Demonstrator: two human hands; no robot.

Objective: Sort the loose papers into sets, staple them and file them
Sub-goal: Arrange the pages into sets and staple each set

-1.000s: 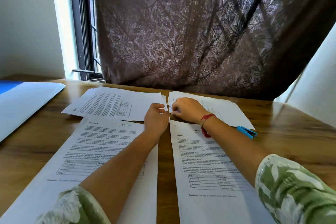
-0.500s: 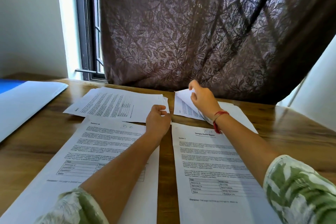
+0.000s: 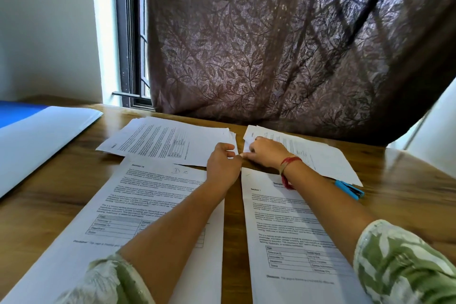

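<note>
Since half a second ago the right hand (image 3: 266, 153) has come back down from its lifted sheet onto the far right stack (image 3: 318, 155), fingers curled at its near left corner, though whether they pinch a sheet I cannot tell. Beside it the left hand (image 3: 223, 164) rests half closed on the far left stack (image 3: 167, 140), holding nothing that I can see. Sorting is in hand on the bench (image 3: 407, 205); next, I judge, one sheet must be peeled off, and the blue stapler (image 3: 350, 189) waits near.

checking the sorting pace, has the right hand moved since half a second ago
Yes. The right hand has come back down from its raised position in front of the curtain and now rests on the far right paper stack, close to the left hand.
</note>
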